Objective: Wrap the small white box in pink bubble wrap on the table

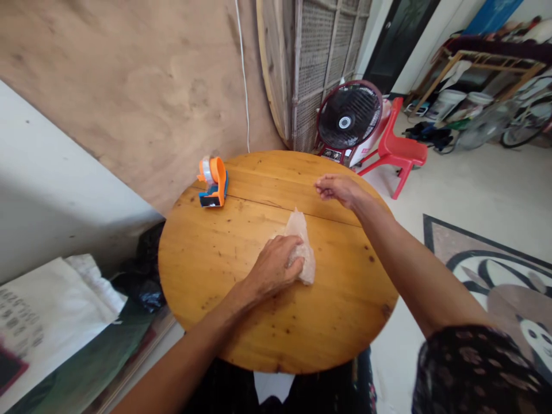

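Note:
A small bundle of translucent, crinkled bubble wrap lies on the round wooden table, its narrow end pointing away from me. My left hand grips it from the left, thumb on the near side and fingers over the top. Whatever is inside the wrap cannot be made out. Over the right side of the table, apart from the bundle, my right hand has its fingertips pinched together; anything between them is too small to see. An orange and blue tape dispenser with a roll of clear tape stands at the table's far left.
Behind the table are a dark red fan and a red plastic chair. A plywood panel rises along the far left side. White sacks and dark bags lie low on the left. Buckets and a bicycle stand at the far right.

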`<state>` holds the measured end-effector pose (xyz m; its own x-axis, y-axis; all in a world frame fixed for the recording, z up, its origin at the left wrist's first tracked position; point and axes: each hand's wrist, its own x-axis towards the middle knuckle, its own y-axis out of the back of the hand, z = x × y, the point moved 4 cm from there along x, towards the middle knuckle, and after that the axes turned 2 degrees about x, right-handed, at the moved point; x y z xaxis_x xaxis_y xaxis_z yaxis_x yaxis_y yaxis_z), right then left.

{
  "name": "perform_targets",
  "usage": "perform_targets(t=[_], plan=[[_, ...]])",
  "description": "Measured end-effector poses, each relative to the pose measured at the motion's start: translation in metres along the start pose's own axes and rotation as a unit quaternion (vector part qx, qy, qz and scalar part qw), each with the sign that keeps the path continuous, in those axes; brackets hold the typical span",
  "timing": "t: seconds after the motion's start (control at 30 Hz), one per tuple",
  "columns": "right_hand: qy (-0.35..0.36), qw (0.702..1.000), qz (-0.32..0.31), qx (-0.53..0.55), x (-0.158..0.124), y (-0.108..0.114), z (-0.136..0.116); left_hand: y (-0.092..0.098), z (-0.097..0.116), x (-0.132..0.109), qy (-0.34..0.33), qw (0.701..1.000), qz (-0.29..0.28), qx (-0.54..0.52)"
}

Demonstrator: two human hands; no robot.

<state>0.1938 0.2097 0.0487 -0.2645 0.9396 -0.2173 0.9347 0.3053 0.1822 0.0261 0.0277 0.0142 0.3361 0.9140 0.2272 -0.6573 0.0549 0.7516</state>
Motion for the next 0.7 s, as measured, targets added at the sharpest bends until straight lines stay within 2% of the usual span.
perform_targets(t=[0.07, 0.13, 0.2, 0.27, 0.33, 0.43, 0.5, 0.53, 0.63, 0.7], plan=[[0.041, 0.993, -0.061, -0.095, -0.027, -0.015, -0.008, 0.001, 0.002, 0.001, -0.011, 1.0, 0.001, -0.001], [0.061, 0.971, -0.109, -0.203, -0.055, -0.032, -0.013, 0.002, 0.004, 0.003, -0.025, 1.0, -0.001, 0.0], [0.067, 0.931, -0.09, -0.348, -0.074, -0.045, -0.015, 0.003, 0.006, 0.004, -0.035, 0.999, -0.006, 0.002], [0.071, 0.882, -0.044, -0.465, -0.084, -0.055, -0.017, 0.003, 0.009, 0.005, -0.043, 0.999, -0.014, 0.008], [0.071, 0.844, -0.008, -0.531, -0.086, -0.064, -0.017, 0.003, 0.011, 0.006, -0.047, 0.998, -0.022, 0.018], [0.069, 0.819, 0.02, -0.569, -0.08, -0.069, -0.013, 0.002, 0.011, 0.007, -0.041, 0.999, -0.028, 0.018], [0.074, 0.828, 0.029, -0.555, -0.076, -0.063, -0.006, 0.001, 0.006, 0.007, -0.01, 1.0, -0.027, -0.005], [0.077, 0.844, 0.031, -0.531, -0.075, -0.058, -0.001, 0.001, 0.001, 0.008, 0.012, 0.999, -0.026, -0.025], [0.066, 0.921, 0.023, -0.383, -0.075, -0.038, 0.021, 0.001, -0.011, 0.007, 0.069, 0.991, -0.035, -0.113], [0.028, 0.967, 0.012, -0.252, -0.077, -0.027, 0.039, 0.003, -0.017, 0.007, 0.091, 0.98, -0.04, -0.171]])
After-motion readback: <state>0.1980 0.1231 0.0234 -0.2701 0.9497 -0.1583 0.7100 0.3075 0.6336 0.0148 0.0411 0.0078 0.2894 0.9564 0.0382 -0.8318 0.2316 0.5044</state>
